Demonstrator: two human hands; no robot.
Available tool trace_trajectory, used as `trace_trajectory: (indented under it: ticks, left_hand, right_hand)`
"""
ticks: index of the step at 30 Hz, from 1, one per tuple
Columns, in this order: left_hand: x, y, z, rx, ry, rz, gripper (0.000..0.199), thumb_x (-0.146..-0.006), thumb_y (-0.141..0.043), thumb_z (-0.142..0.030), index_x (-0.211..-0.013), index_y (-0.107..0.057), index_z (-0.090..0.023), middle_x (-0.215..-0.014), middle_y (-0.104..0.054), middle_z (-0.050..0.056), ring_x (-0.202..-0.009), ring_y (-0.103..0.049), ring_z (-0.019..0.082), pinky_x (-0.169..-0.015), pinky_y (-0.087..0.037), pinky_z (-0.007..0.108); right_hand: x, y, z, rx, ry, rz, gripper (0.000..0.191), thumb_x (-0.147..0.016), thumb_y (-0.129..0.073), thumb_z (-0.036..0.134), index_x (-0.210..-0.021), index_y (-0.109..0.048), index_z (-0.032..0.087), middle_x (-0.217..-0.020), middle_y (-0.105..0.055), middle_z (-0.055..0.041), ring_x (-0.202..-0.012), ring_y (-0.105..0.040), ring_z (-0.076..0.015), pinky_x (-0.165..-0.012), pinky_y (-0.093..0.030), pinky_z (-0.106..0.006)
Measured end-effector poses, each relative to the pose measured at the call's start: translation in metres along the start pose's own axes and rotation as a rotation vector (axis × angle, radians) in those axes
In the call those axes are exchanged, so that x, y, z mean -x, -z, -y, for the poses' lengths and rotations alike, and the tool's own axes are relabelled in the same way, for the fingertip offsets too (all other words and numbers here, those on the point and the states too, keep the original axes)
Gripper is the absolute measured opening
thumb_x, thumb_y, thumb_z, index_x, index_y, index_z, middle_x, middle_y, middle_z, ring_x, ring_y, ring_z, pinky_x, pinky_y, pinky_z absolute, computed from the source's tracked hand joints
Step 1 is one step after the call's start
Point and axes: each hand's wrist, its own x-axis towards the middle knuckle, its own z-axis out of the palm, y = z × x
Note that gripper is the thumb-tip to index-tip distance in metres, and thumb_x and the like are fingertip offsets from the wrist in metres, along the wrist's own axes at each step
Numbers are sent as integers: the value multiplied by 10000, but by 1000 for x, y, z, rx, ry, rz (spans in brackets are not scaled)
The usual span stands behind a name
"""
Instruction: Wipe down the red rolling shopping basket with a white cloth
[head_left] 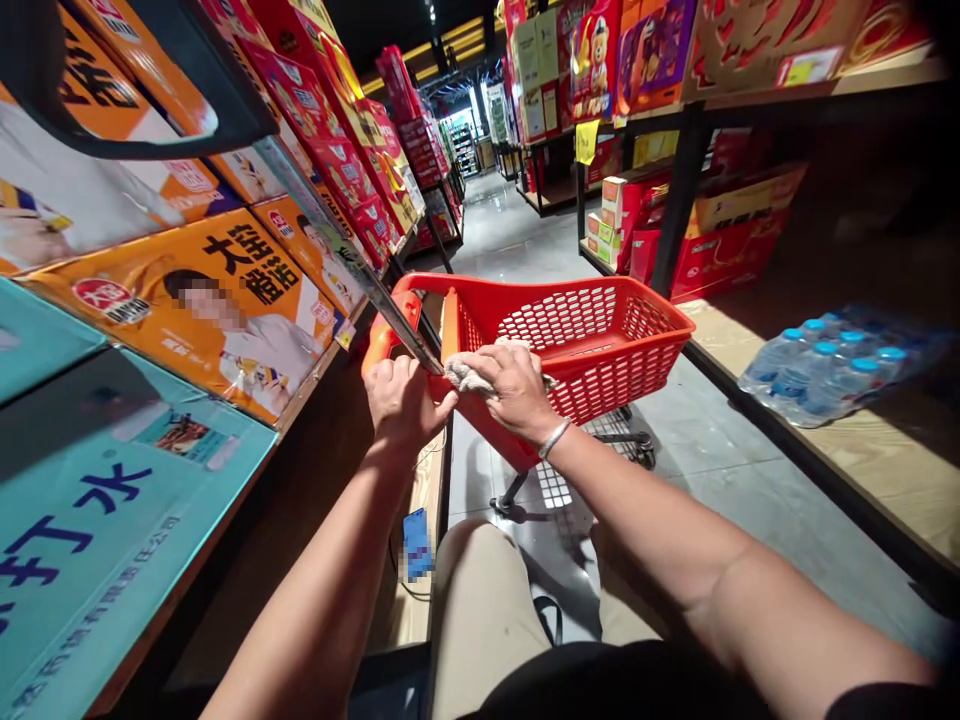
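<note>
A red plastic shopping cart [600,330] with a perforated basket stands in front of me. My right hand [517,388], with a silver bracelet at the wrist, is closed on a bunched whitish cloth [469,374] and presses it on the cart's near rim. My left hand [401,400] is wrapped over the near end of the cart, beside its orange-red handle [390,330]; the fingertips are partly hidden. Between the hands ends a slanting metal bar [352,262], which runs up to a large black loop handle [251,112] at the upper left.
Orange boxes [195,300] and turquoise boxes [135,500] are stacked close on the left. A blue packet-like item [417,545] lies on the low wooden ledge. Wrapped water bottles [832,365] sit on a low shelf at right. A grey tiled aisle [510,235] runs ahead.
</note>
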Motion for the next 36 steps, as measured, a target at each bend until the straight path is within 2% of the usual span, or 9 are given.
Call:
trace_trajectory:
  ticks: [2,5,9,11,16,21,29,33,36]
  left_hand:
    - [1,1,5,-6,-27,4,463,-839,-599,-603,-1018,-640,-178,-967,-638,141,-962,-576,368,-891,-402,484]
    - [4,0,14,22,-71,17,490,-875,-546,-631,-1032,-643,-177,-1013,-637,160,-985,-571,378,-895,-402,495]
    - [3,-4,21,75,-64,46,483,-862,-567,-628,-1033,-653,-184,-1045,-634,177,-1000,-562,397,-903,-392,523]
    - [3,-5,21,84,-62,52,487,-846,-593,-623,-1054,-649,-186,-1063,-633,180,-1021,-558,406,-914,-388,531]
    - [2,-4,19,78,-80,47,520,-815,-629,-617,-1108,-633,-188,-1077,-627,167,-1037,-553,403,-916,-388,519]
    - [4,-1,18,66,-67,60,514,-827,-602,-637,-1077,-614,-188,-1071,-618,159,-1033,-547,392,-916,-379,506]
    - [5,-6,24,164,-77,40,567,-816,-565,-719,-1065,-579,-209,-1041,-558,114,-1012,-494,355,-908,-342,507]
    - [4,-3,24,160,-74,53,585,-825,-553,-725,-1079,-589,-199,-1065,-563,124,-1040,-501,373,-929,-333,518]
    - [3,-1,21,173,-58,64,527,-820,-606,-644,-1105,-592,-201,-1103,-592,134,-1071,-525,392,-942,-343,518]
  right_hand:
    - [-1,-3,-6,-26,81,16,447,-981,-589,330,-1424,-592,392,-1399,-592,-39,-1218,-436,-285,-991,-353,-421]
    - [12,1,-43,-31,136,8,445,-964,-594,237,-1394,-624,344,-1397,-590,-54,-1249,-438,-275,-1013,-381,-413]
    - [38,20,-105,54,8,-77,459,-895,-596,108,-1298,-683,310,-1322,-617,-74,-1250,-451,-288,-1017,-403,-449]
    - [43,30,-117,50,-57,-138,461,-861,-569,54,-1225,-717,295,-1241,-643,-69,-1192,-492,-276,-1016,-415,-460]
    - [25,23,-73,-102,-131,-243,459,-847,-506,21,-1136,-747,285,-1127,-648,-66,-1058,-563,-236,-980,-453,-442]
    - [30,-26,-19,-84,-8,-186,342,-949,-584,181,-1206,-731,351,-1265,-600,-59,-1186,-471,-273,-1068,-395,-459]
    - [111,-92,-35,23,101,200,237,-983,-577,249,-1089,-766,345,-1134,-640,-47,-992,-491,-235,-875,-423,-376]
    - [122,-87,-44,45,164,443,160,-948,-638,238,-958,-780,310,-1006,-650,-44,-898,-487,-209,-772,-402,-330]
    - [103,-62,-51,1,208,393,160,-962,-627,272,-996,-780,299,-1004,-647,-41,-910,-498,-201,-830,-419,-344]
